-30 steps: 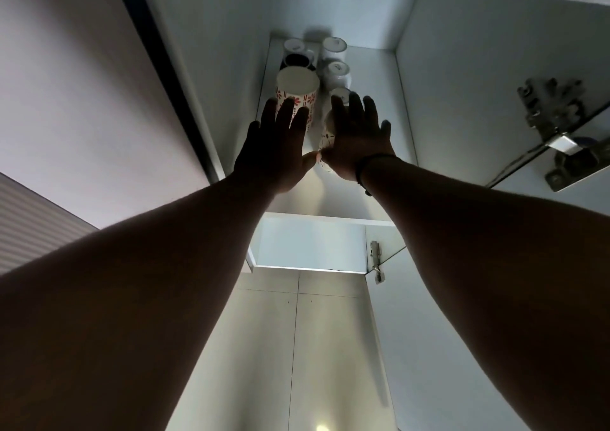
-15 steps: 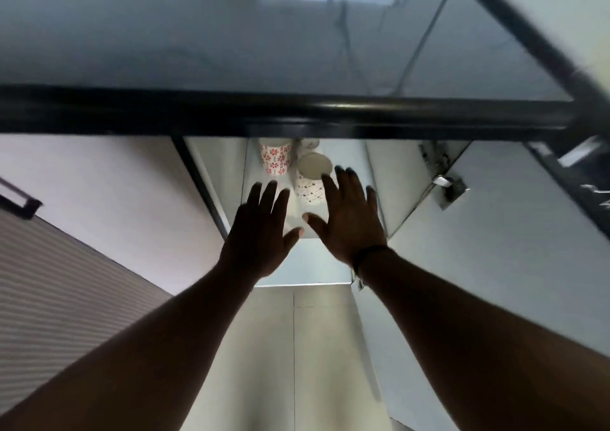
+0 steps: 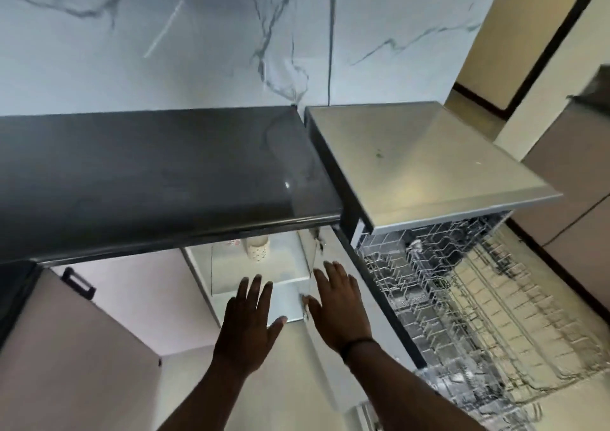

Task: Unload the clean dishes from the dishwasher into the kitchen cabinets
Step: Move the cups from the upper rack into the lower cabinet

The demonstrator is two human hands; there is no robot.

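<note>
Below the dark glossy stone countertop (image 3: 158, 173), inside the open white base cabinet (image 3: 257, 275), stands a pale patterned ceramic mug (image 3: 257, 247), already put away and partly hidden by the counter edge. Left hand (image 3: 248, 328) and right hand (image 3: 340, 312) both hanging just in front of the cabinet opening, fingers straight and spread, grasping nothing, apparently free for another load. Just right of the cabinet, the silver-topped dishwasher (image 3: 425, 163) with its wire racks (image 3: 462, 298) pulled out for easy reach; hard to tell through blur whether dishes remain there. Next step, judging by this: reaching right toward the racks.
</note>
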